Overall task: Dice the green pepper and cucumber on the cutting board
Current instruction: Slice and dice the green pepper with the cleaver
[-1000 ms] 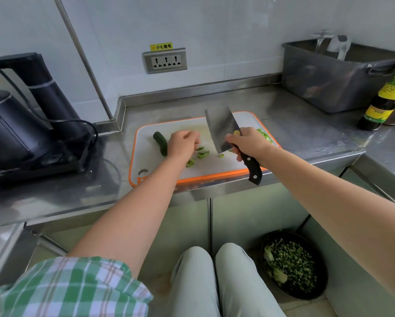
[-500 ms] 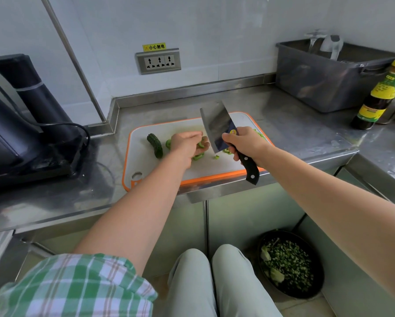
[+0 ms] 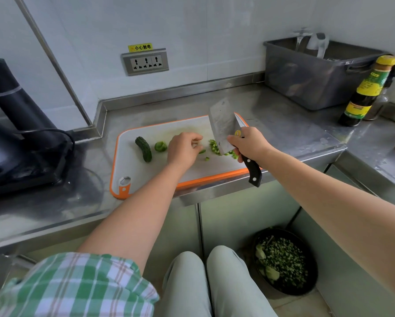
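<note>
A white cutting board [image 3: 146,172] with an orange rim lies on the steel counter. On its left part lie a dark green cucumber piece [image 3: 144,149] and a green pepper chunk [image 3: 160,146]. My left hand [image 3: 184,149] sits over the board's middle with fingers curled down over small pepper bits; what it holds is hidden. My right hand [image 3: 249,144] grips the black handle of a cleaver [image 3: 221,125], whose blade is lifted and tilted above a pile of diced pepper [image 3: 217,148].
A black appliance [image 3: 15,133] with a cable stands at the left. A grey tub [image 3: 317,74] and a dark sauce bottle [image 3: 368,90] stand at the back right. A black bowl of chopped greens [image 3: 283,261] sits on the floor by my knees.
My left hand shifted slightly right, uncovering the pepper chunk beside the cucumber. The cleaver stayed raised and moved a little right over the diced bits.
</note>
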